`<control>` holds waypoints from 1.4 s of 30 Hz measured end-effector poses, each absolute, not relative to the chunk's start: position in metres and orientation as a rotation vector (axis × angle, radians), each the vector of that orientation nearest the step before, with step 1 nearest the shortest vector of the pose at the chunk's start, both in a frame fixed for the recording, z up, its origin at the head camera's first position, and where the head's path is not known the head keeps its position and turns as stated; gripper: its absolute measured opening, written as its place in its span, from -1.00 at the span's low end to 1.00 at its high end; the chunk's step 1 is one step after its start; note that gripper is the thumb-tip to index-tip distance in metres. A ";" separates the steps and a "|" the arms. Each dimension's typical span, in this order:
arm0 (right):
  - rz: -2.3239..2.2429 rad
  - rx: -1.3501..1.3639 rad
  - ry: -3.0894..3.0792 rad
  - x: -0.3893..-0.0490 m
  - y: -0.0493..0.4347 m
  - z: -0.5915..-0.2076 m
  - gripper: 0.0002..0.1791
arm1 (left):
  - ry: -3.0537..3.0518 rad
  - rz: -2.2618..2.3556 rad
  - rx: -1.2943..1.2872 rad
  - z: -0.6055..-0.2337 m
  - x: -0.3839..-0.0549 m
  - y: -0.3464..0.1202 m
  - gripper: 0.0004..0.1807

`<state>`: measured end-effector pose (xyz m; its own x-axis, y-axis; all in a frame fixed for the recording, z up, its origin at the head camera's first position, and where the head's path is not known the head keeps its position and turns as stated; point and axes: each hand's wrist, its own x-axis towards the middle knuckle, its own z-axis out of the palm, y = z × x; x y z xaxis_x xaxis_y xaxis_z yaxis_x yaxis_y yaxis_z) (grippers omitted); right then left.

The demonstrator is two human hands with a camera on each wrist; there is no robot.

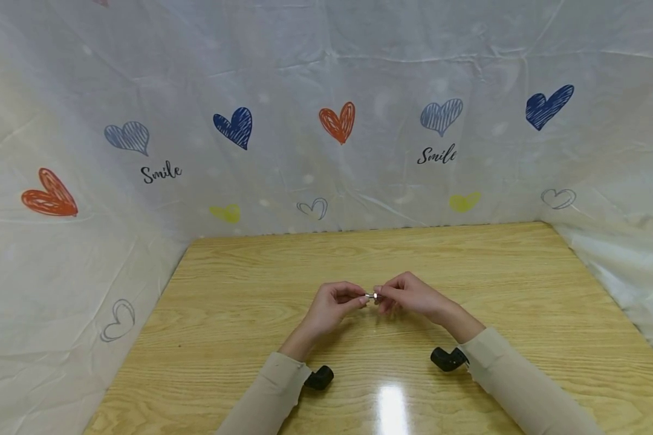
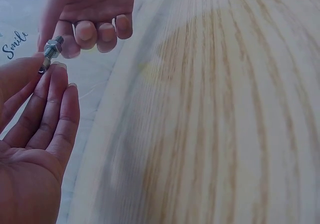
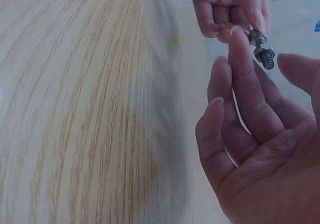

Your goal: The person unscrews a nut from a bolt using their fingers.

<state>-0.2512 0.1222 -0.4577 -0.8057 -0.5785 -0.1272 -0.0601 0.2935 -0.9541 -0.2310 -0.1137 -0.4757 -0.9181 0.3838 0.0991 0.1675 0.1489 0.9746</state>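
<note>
In the head view a small silver bolt [image 1: 370, 296] lies level between the hands over the table. My left hand [image 1: 334, 305] pinches the bolt's head end between thumb and fingertips. A hex nut [image 2: 53, 47] sits partway along the thread, and the threaded tip [image 3: 268, 63] sticks out beyond it toward the right hand. Around the nut, my right hand [image 1: 413, 297] has its fingers loosely bent. In the right wrist view its thumb [image 3: 295, 69] stands a small gap away from the nut, with the index finger partly hidden behind the others.
Both hands are over a light wood-grain table [image 1: 223, 338]. A white sheet [image 1: 283, 78] printed with hearts and "Smile" surrounds its back and sides. Black wrist-camera mounts [image 1: 320, 378] project from beside both sleeves [image 1: 274, 386].
</note>
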 end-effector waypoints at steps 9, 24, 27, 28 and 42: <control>-1.563 -0.615 2.065 -0.252 0.125 -0.457 -0.68 | 2.251 1.863 0.549 -0.476 -0.229 -0.114 -0.86; -1.555 -0.585 2.065 -0.250 0.122 -0.459 -0.54 | 2.258 1.852 0.534 -0.476 -0.230 -0.113 -0.87; -1.566 -0.588 2.045 -0.250 0.122 -0.458 -0.57 | 2.263 1.846 0.536 -0.476 -0.230 -0.113 -0.86; -1.569 -0.593 2.037 -0.250 0.122 -0.458 -0.58 | 2.262 1.847 0.536 -0.476 -0.230 -0.113 -0.86; -1.615 -0.573 2.013 -0.251 0.124 -0.457 -0.63 | 2.248 1.852 0.537 -0.476 -0.229 -0.114 -0.85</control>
<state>-0.2505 0.1241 -0.4569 -0.7901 -0.6020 -0.1152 -0.0181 0.2108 -0.9774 -0.2288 -0.1136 -0.4764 -0.9187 0.3847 0.0893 0.1613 0.1590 0.9740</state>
